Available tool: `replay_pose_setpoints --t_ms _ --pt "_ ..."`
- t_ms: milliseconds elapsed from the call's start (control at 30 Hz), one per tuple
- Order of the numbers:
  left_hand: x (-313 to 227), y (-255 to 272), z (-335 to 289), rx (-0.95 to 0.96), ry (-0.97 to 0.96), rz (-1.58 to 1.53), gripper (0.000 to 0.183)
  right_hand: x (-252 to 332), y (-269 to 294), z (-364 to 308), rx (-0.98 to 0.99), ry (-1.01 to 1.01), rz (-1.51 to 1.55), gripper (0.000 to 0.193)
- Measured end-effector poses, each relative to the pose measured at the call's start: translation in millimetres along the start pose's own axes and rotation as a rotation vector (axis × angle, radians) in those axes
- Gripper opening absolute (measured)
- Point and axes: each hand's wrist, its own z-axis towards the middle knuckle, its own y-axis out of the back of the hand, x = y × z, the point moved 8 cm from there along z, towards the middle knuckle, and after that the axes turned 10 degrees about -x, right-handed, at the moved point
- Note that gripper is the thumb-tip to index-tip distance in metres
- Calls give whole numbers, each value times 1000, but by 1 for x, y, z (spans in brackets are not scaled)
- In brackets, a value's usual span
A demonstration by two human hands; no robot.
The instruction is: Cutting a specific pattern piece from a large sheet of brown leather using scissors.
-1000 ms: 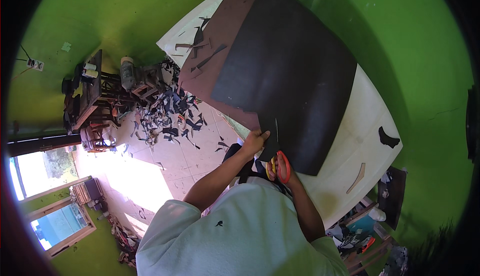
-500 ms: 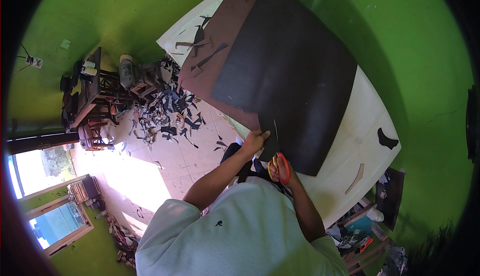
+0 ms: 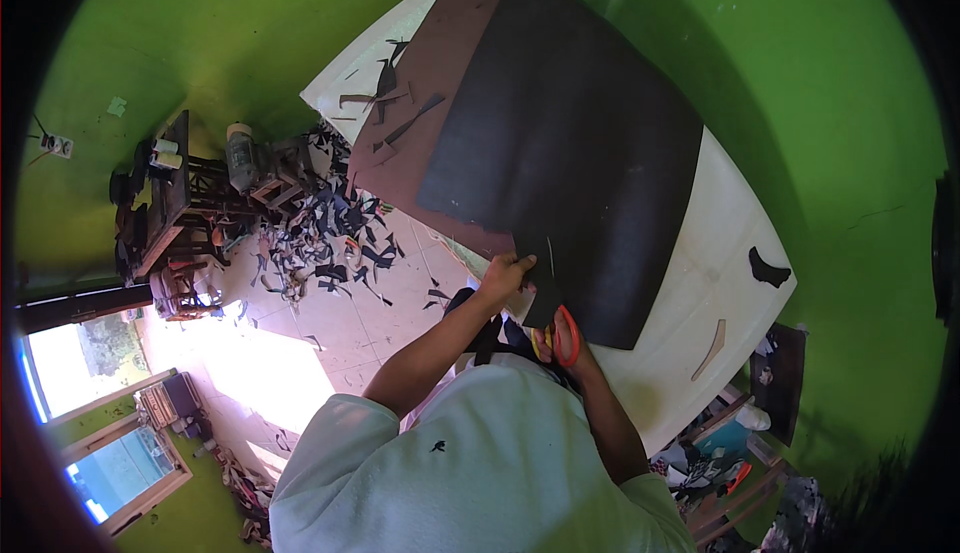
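A large dark sheet, like leather [image 3: 575, 143], overhangs the near edge of the white table. My right hand [image 3: 553, 346] is closed through the handles of scissors [image 3: 568, 336], one loop red and the other yellow. The scissors point away from me into the near edge of the sheet, with a thin bright blade partly showing. Just left of the blades, my left hand [image 3: 506, 277] pinches the sheet's near-left corner between thumb and fingers. A small flap of the sheet hangs between my two hands.
Under the dark sheet lies a brown sheet [image 3: 400, 168] with dark offcuts on it. A curved black piece [image 3: 769, 268] and a tan strip [image 3: 709, 351] rest on the white table [image 3: 745, 223]. Scraps [image 3: 325, 228] litter the floor, left, by a wooden bench [image 3: 172, 193].
My left hand has shifted slightly left and down, and the flap beside it stands out more from the sheet. The scissors stay at the near edge. The whole view has shifted slightly.
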Motion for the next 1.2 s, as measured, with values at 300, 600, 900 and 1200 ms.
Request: replay_pose_setpoints --t_ms 300,600,900,1200 --pt "-15 -2 -2 87 41 70 25 -34 25 34 -146 37 96 53" --pt "16 1 24 115 57 134 32 -20 7 17 -76 62 108 53" --pt "14 0 19 214 168 47 29 -34 17 16 -203 -47 144 47" --pt "5 3 26 166 236 -61 22 -26 10 11 -124 -61 117 56"
